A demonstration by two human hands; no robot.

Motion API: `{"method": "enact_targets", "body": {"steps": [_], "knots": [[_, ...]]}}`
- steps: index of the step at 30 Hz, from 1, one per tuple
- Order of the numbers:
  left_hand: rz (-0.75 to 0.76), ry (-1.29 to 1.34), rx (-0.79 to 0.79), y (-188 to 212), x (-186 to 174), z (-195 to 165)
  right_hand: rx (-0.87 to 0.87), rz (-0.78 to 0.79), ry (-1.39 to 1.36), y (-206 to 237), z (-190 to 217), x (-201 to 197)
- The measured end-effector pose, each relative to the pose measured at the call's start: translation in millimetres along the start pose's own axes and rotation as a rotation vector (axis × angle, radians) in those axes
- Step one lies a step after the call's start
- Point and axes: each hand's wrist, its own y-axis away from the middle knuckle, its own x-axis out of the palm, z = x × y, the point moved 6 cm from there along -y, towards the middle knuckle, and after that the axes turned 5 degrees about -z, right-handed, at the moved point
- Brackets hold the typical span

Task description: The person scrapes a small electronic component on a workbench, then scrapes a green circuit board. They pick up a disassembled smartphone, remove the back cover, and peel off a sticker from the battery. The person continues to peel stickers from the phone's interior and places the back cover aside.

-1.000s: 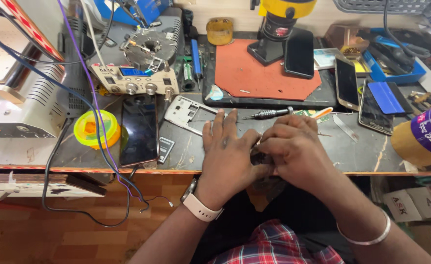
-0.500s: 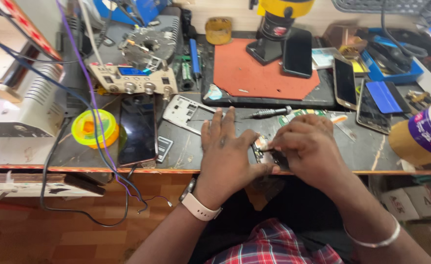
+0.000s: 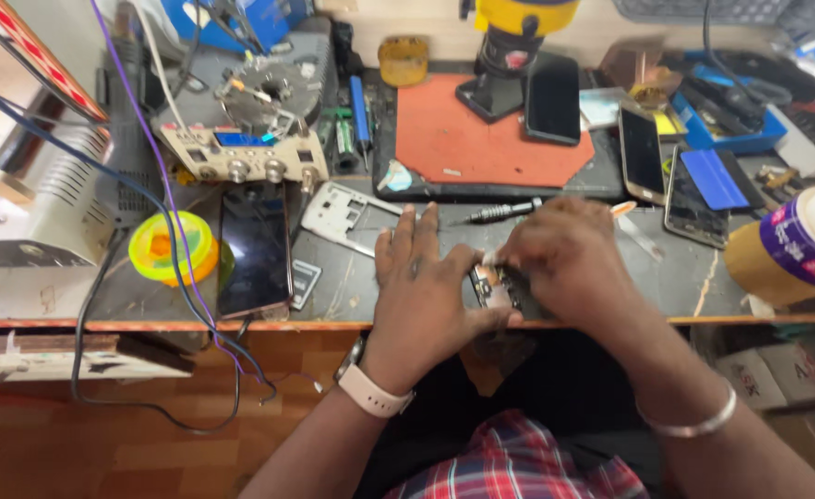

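Your left hand [image 3: 426, 296] lies flat on the table [image 3: 352, 300], fingers spread and grasping nothing, its thumb pressed against the side of the small opened phone [image 3: 492, 286] at the table's front edge. Your right hand [image 3: 564, 263] is curled over that phone and hides most of it; only a strip of exposed board shows between your hands. Whether those fingers pinch a part or a tool I cannot tell, since the fingertips are tucked under the knuckles. A screwdriver [image 3: 504, 212] lies just beyond your right hand, its tip partly covered. A bare phone frame [image 3: 343, 214] rests just beyond your left fingertips, and a dark phone [image 3: 255, 249] lies face up farther left. The tape roll [image 3: 795, 249] is cut off at the right border.
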Motion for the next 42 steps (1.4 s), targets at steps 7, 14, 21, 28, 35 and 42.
{"method": "enact_targets", "body": {"steps": [7, 14, 21, 28, 35, 42], "knots": [[-0.001, -0.010, -0.003, 2, 3, 2, 0.068, 0.070, -0.044, 13, 10, -2], [-0.055, 0.000, 0.047, 7, 2, 1, 0.127, 0.078, -0.032, 25, 9, -12], [-0.103, -0.086, 0.067, 10, 1, 0, 0.181, -0.003, 0.107, 25, 2, -25], [-0.098, -0.009, 0.052, 9, -6, 0, 0.237, -0.185, 0.107, 45, -21, -35], [0.109, -0.008, 0.249, -5, -13, 3, 0.208, -0.210, 0.009, 48, -26, -29], [0.268, -0.049, 0.283, -25, -1, -6, 0.211, -0.217, 0.060, 48, -21, -29]]}}
